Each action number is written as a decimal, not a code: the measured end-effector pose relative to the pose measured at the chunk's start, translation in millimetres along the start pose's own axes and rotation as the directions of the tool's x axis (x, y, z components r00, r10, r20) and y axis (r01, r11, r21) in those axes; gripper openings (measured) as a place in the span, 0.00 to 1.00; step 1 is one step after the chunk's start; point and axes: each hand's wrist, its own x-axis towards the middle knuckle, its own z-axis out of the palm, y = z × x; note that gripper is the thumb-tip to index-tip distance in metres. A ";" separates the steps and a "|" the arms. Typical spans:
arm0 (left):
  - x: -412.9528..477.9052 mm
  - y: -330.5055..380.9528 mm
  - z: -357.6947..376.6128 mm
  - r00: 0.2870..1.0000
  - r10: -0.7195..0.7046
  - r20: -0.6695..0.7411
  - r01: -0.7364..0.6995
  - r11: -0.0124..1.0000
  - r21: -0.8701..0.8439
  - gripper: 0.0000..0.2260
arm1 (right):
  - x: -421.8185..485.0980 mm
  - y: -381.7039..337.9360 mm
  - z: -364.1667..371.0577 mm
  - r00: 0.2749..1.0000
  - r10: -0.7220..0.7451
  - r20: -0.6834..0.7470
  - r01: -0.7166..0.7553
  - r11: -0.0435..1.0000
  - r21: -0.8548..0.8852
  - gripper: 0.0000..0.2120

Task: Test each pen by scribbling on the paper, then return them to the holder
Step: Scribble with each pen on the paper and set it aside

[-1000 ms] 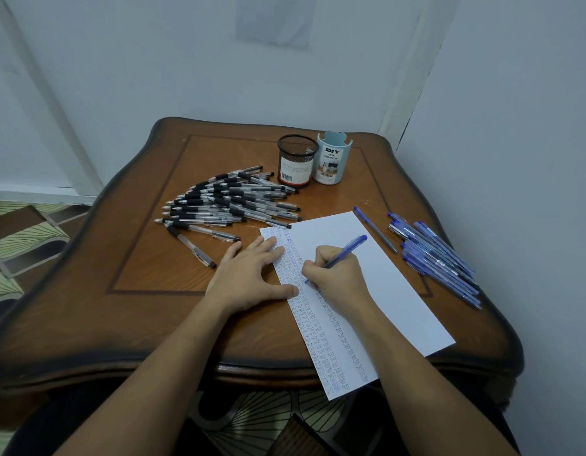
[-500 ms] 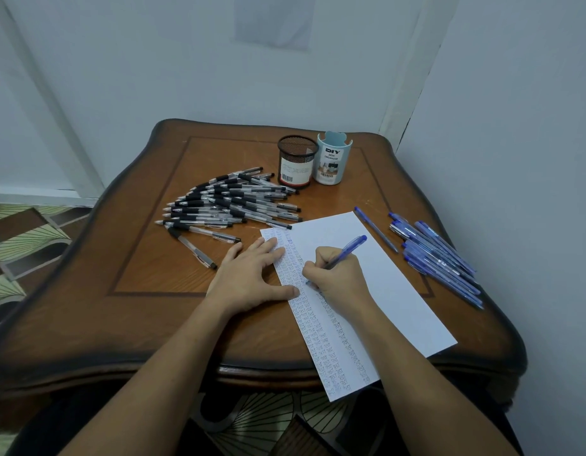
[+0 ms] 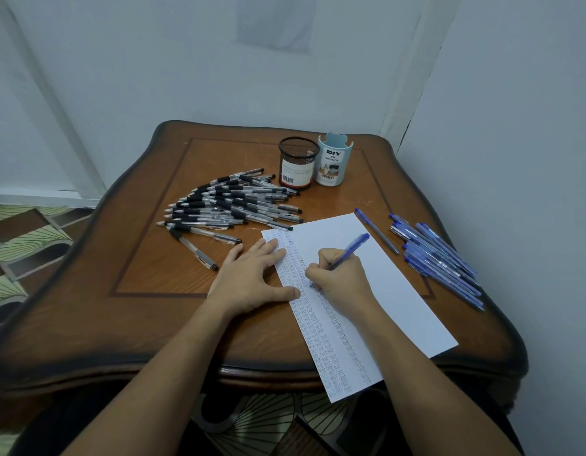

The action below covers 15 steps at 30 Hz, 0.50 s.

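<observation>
A white sheet of paper (image 3: 377,284) lies on the wooden table (image 3: 147,264), its left part filled with columns of small blue marks. My right hand (image 3: 341,278) grips a blue pen (image 3: 352,246) with its tip down on the paper. My left hand (image 3: 252,278) rests flat, fingers spread, on the paper's left edge. Several black-grip pens (image 3: 229,202) lie in a pile at the left. Several blue pens (image 3: 439,261) lie at the right, and one blue pen (image 3: 377,230) lies apart beside the paper. A black mesh holder (image 3: 298,162) and a pale blue holder (image 3: 334,161) stand at the back.
The table stands in a corner, with walls close behind and to the right. The paper's near end hangs over the table's front edge. A patterned floor (image 3: 18,238) shows at the left.
My right hand has barely shifted as it writes with the blue pen. My left hand stays on the paper.
</observation>
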 end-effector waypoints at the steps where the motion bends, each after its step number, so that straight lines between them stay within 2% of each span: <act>1: 0.2 -0.2 0.1 1.000 0.002 -0.001 -0.002 1.000 -0.004 0.42 | 0.3 -0.2 -0.6 1.000 0.006 0.001 -0.006 1.000 0.016 0.17; 4: 0.3 -1.8 0.2 1.000 0.006 -0.005 -0.006 1.000 -0.020 0.45 | 0.4 0.3 2.1 1.000 0.000 -0.002 0.000 1.000 0.006 0.16; 6: 0.9 -2.0 0.4 1.000 0.008 -0.009 -0.008 1.000 -0.020 0.44 | 1.4 0.3 2.4 0.999 0.004 -0.035 -0.004 1.000 0.004 0.17; 9: 1.1 -1.9 0.9 1.000 0.011 0.000 -0.011 1.000 -0.022 0.45 | 6.9 0.2 -4.8 0.995 0.043 -0.089 -0.029 0.987 0.155 0.18; 11: 1.3 -3.0 1.3 1.000 0.011 0.001 -0.011 0.999 -0.031 0.47 | 8.0 -5.3 -8.5 0.988 0.124 -0.088 -0.099 0.965 0.242 0.18; 15: 1.8 -3.4 1.5 1.000 0.005 0.005 -0.005 1.000 -0.023 0.48 | 8.7 -15.1 -16.0 0.962 0.271 0.013 -0.248 0.861 0.444 0.20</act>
